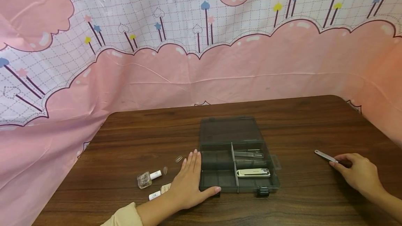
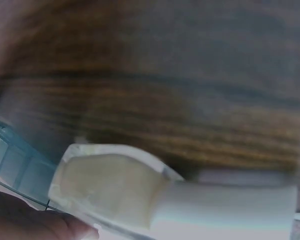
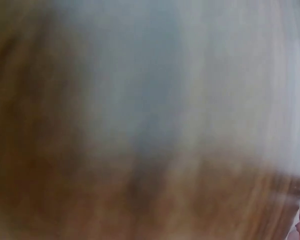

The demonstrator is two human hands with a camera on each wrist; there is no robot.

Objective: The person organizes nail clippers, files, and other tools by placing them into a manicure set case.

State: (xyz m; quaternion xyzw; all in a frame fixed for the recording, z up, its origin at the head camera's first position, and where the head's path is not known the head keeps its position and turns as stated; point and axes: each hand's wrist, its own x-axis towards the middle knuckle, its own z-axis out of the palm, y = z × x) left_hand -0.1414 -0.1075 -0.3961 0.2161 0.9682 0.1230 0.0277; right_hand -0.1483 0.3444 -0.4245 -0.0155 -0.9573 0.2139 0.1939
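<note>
In the head view, the left hand [image 1: 186,182] lies with its fingers straight along the left side of a dark see-through box [image 1: 216,179], its thumb reaching over the front edge. The right hand [image 1: 359,173] pinches a small metal tool [image 1: 326,156], low over the table [image 1: 150,132] and well apart from the box, on its right. The lid [image 1: 230,130] lies open to the back. In the front right compartment is a pale nail clipper [image 1: 253,173]; slim tools [image 1: 248,155] lie in the one behind it. Left of the box lie a clear bottle [image 1: 144,180], a beige bottle [image 1: 165,188] partly hidden by the left hand, and two small clear pieces [image 1: 165,170]. A patterned cloth [image 1: 157,83] hangs behind the table.

In the left wrist view, the beige bottle lies close up with its white cap to the right, a finger below it and the box's edge at the left.

In the right wrist view, the table is a blur; fingertips show at the lower right edge, but I cannot tell the grip there
</note>
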